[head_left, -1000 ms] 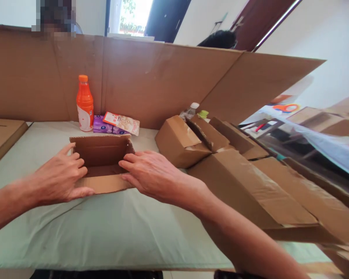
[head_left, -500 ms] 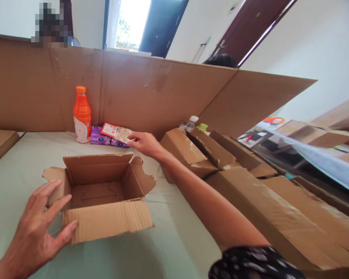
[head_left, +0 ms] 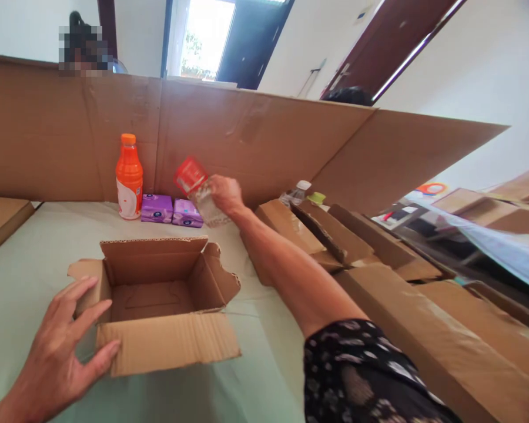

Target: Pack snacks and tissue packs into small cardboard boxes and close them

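An opened cardboard box [head_left: 154,255] stands in front of me with its flaps folded out and a bare floor. My left hand [head_left: 66,335] holds its left side, fingers at the left wall and thumb on the front flap. Farther off, my right hand [head_left: 227,197] grips a flat red-and-white packet [head_left: 191,176], tilted and blurred by motion. Below and left of that packet, two purple tissue packs [head_left: 157,208] lie side by side on the table. An orange bottle [head_left: 129,176] stands upright just left of them.
A tall cardboard panel [head_left: 211,123] runs along the back. Several cardboard boxes [head_left: 401,317] line the right side, with a clear bottle [head_left: 300,191] and a green-capped item [head_left: 317,198] among them. Another flat box [head_left: 4,220] lies at left. A person's head [head_left: 83,47] shows beyond the panel.
My right hand has lifted the packet off the purple tissue packs and tilted it, uncovering both packs. My left hand stays at the box. The whole view has shifted slightly.
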